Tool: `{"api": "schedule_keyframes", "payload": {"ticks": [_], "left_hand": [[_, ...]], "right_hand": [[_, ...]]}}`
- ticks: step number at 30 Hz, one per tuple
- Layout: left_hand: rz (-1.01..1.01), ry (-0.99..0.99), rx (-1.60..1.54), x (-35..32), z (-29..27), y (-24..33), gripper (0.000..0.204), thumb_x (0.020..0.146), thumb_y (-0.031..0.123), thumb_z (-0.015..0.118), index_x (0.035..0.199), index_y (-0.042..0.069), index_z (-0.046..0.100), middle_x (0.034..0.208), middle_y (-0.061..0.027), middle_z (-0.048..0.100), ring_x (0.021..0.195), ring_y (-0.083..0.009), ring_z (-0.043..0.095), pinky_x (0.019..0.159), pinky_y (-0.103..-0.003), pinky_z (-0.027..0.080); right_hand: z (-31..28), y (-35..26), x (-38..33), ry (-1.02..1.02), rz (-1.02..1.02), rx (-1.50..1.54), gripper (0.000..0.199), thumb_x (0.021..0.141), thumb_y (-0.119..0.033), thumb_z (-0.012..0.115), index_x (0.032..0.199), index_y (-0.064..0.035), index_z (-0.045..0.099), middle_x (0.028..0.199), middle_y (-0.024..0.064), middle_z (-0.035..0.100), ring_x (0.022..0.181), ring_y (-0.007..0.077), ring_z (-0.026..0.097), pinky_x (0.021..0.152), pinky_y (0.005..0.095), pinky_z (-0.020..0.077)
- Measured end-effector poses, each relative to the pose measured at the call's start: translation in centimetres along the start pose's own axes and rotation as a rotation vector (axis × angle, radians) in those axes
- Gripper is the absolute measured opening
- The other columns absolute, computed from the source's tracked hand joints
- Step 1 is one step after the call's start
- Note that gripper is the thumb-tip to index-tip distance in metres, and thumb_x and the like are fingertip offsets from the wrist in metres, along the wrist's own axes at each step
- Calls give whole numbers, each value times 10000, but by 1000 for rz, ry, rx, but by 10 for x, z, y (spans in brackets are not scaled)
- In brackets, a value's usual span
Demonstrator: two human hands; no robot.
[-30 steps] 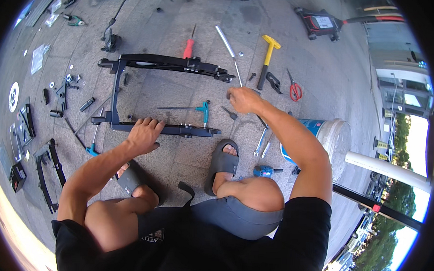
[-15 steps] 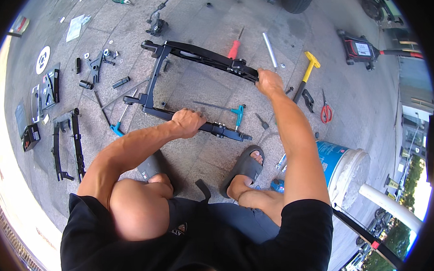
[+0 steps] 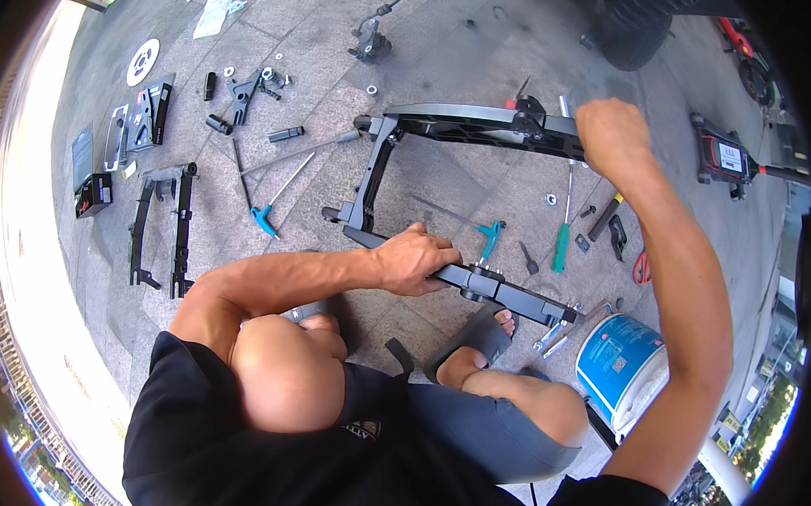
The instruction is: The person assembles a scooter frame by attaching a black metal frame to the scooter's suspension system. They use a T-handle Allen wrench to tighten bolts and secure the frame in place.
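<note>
"What have we got on the paving [image 3: 297,45], largest piece first?"

"The large black frame [image 3: 470,120], right in front of us. Its far arm [image 3: 448,116] and near arm [image 3: 512,294] meet a crosspiece [image 3: 374,175] at our left, so we would count that much as put together. We see nothing bridging the two ends at our right."

"Do we have it resting on the ground?"

"Its far arm looks tipped up, but we cannot tell whether any of the frame touches the paving."

"And the smaller black frame [image 3: 186,221]?"

"We have that lying at our left, well apart from the large one, joined to nothing we can see."

"How are our hands set?"

"Our right hand [image 3: 613,135] is clenched around the far arm's right end. Our left hand [image 3: 414,261] is wrapped over the near arm, partway along it."

"What about the little stuff?"

"A black bracket [image 3: 243,97] lies loose beyond the smaller frame. A teal T-handled key [image 3: 490,241] shows between the arms, and neither of our hands is on it. Then a black cylinder [image 3: 286,134], and a nut [image 3: 551,200]. We judge those two unfitted, though we cannot tell whether either belongs on the frame."
</note>
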State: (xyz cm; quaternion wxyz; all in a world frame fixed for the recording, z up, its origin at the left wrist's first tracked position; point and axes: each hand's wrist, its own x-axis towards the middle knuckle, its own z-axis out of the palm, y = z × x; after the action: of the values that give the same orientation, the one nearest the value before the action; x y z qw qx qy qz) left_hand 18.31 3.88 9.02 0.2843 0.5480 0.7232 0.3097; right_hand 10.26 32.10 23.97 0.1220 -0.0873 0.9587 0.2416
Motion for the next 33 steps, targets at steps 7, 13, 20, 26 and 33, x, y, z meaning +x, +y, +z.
{"api": "schedule_keyframes", "payload": {"ticks": [7,13,20,26,33], "left_hand": [[79,358,-156,-36,-17,-5,366,631,291,764,906,81,643,745,-63,621,716,-303,625,686,-392,459],[304,593,-287,-61,-20,-19,334,629,219,780,887,75,625,785,-44,631,716,-273,628,665,-391,451],[417,711,-445,-91,-28,-37,312,688,211,760,919,48,627,875,-89,645,794,-290,638,717,-388,472],[500,679,-585,-96,-30,-48,319,714,225,742,943,43,614,891,-109,616,827,-334,609,730,-428,475],[475,570,-699,-103,-49,-50,268,705,230,749,853,55,610,829,-98,583,801,-336,593,697,-436,465]], "right_hand": [[-97,-34,24,-4,-79,-278,102,746,-68,651,795,-93,737,827,82,720,803,239,712,684,334,560],[-198,-64,-19,506,-354,85,251,762,-28,685,998,-25,602,871,145,584,736,274,630,611,381,479],[-142,-65,-75,-42,29,980,183,909,-131,498,994,13,573,781,124,553,692,231,541,660,320,432],[-39,-68,-37,-126,267,1110,161,937,-28,469,1030,3,597,831,81,592,749,150,548,696,290,449],[-40,-95,-3,61,224,1492,212,900,62,539,1097,26,607,1022,77,597,830,127,586,705,250,501]]}}
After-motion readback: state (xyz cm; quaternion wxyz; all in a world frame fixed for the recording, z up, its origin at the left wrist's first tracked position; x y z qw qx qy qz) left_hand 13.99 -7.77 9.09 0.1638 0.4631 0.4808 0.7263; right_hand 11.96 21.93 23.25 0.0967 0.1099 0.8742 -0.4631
